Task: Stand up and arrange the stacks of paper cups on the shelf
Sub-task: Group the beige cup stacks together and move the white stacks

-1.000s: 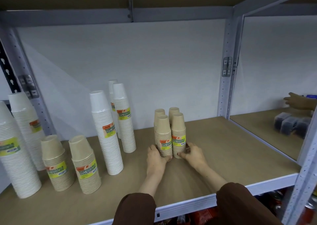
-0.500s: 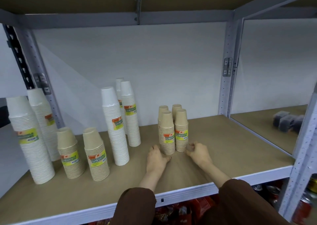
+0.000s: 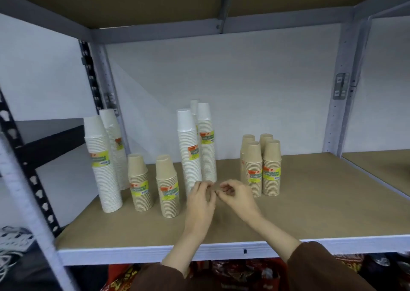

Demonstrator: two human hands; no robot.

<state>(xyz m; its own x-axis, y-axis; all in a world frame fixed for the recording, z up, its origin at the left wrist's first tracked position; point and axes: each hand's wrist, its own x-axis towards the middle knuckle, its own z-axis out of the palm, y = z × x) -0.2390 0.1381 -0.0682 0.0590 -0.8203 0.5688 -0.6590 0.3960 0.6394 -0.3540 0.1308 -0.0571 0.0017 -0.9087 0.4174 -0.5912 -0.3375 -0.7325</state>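
Note:
Several short brown cup stacks [image 3: 261,164] stand clustered right of centre on the shelf board [image 3: 310,213]. Three tall white stacks [image 3: 195,148] stand at the middle, two brown stacks [image 3: 168,186] left of them, and two tall white stacks [image 3: 104,164] at the far left. All are upright with yellow labels. My left hand [image 3: 200,198] and my right hand [image 3: 235,196] hover over the board in front of the middle white stacks. Their fingers are curled and nearly meet, and they hold nothing and touch no stack.
Grey uprights [image 3: 346,86] frame the bay, with another shelf board close overhead [image 3: 199,0]. A black perforated post [image 3: 33,180] stands at the left. Red packaged goods [image 3: 233,273] lie on the level below. A neighbouring bay opens to the right.
Both hands have let go of the clustered brown stacks and pulled left and back, fingers curling together. The view has swung left, so the stacks sit further right in frame.

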